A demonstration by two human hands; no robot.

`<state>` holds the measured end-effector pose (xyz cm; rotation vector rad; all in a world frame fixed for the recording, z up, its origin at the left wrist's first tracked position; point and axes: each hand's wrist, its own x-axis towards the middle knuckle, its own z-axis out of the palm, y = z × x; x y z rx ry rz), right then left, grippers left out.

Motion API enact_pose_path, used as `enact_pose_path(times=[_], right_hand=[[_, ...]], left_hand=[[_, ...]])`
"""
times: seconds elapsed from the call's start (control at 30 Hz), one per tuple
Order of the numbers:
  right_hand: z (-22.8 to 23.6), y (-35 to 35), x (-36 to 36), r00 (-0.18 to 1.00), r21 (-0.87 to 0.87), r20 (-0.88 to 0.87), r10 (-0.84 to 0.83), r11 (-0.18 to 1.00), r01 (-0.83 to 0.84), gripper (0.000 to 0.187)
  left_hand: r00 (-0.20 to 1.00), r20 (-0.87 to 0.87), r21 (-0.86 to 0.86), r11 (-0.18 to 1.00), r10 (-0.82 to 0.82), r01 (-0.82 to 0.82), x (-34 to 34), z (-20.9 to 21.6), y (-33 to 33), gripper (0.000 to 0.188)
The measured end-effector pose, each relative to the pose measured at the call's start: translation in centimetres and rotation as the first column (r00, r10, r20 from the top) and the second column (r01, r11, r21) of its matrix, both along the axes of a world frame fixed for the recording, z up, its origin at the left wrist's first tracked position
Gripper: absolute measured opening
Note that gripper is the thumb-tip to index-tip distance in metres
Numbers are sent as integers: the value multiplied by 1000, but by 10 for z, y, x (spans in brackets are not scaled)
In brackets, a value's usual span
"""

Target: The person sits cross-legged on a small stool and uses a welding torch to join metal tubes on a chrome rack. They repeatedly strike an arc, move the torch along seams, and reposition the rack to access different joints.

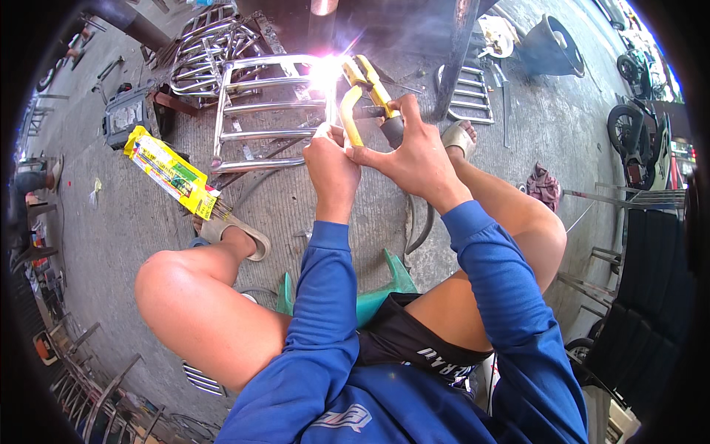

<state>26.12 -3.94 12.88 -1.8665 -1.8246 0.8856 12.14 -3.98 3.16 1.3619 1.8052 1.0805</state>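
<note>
Printed yellow packet; right fingers grip electrode holder.

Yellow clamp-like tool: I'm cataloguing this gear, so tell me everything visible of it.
The yellow clamp-like tool has a narrow body, a bent yellow lever along its left side and a dark grip toward the person. Whether the yellow parts are plastic or painted metal is unclear. It slants, its far end beside the bright glare at the shiny metal rack. The right hand holds it.
</note>
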Motion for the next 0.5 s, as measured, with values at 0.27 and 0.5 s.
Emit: enact_pose_path(times=[0.27, 0.5], right_hand=[[-3, 1, 0, 1000, -11, -3, -4, 1000, 4, 96], [-3, 1, -1, 1000, -15, -13, -9, 1000, 9, 95]], left_hand=[[1000, 2, 33, 999, 1, -1, -1, 4, 0, 9], [999, -38, 34, 999, -15, 16, -2, 4, 0, 9]])
